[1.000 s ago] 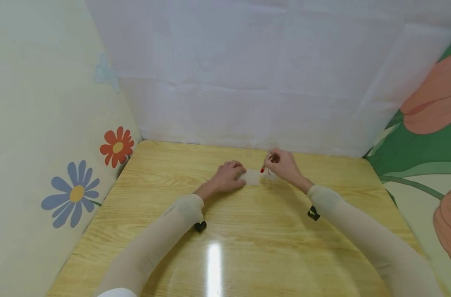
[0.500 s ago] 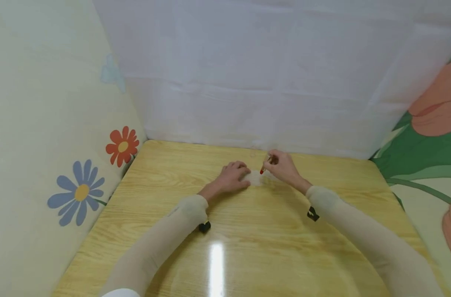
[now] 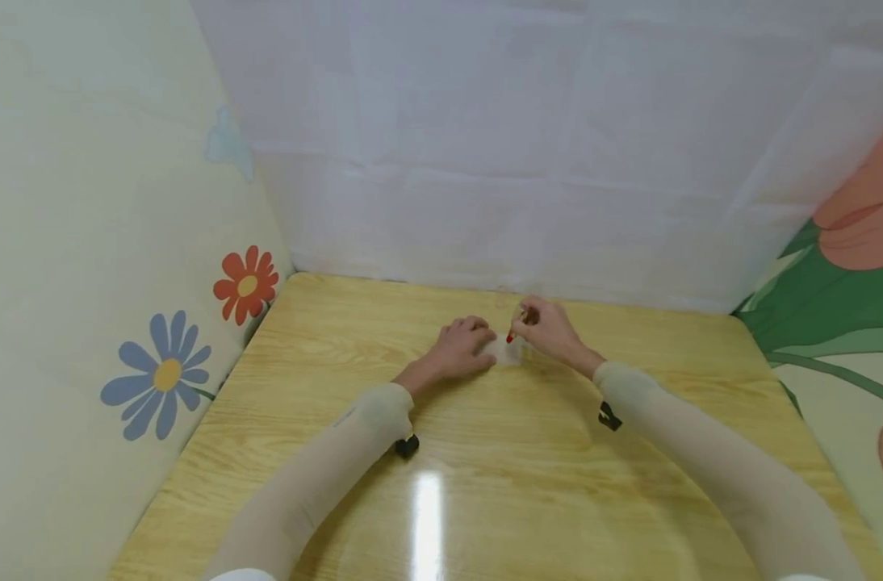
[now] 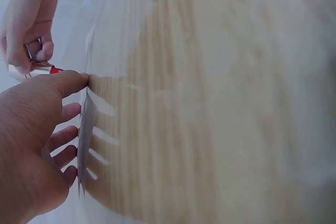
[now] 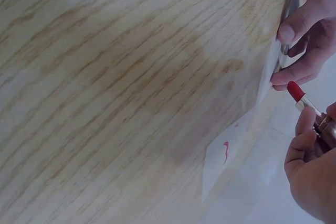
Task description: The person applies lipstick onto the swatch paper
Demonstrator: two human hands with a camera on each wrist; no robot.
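My right hand (image 3: pixel 550 329) pinches a lipstick (image 5: pixel 297 93) with a red tip and a metallic case, the tip slanting down close over a small white sheet of paper (image 3: pixel 508 353). In the right wrist view that paper carries a short wavy red mark (image 5: pixel 226 152). On the paper's left part rests my left hand (image 3: pixel 463 347), thumb and fingers spread and their tips at the sheet. The left wrist view shows the left fingertips (image 4: pixel 70 174) along the paper seen edge-on, with the lipstick just beyond the thumb.
The wood-grain table (image 3: pixel 485 468) is glossy, with a bright light reflection near its front. A white cloth backdrop (image 3: pixel 449 161) rises at the back edge. Flower-patterned panels stand at left (image 3: pixel 151 202) and right (image 3: pixel 834 331).
My right hand has shifted the lipstick left across the paper, nearer the left fingers. The left hand keeps its place on the sheet, while the head view has turned slightly.
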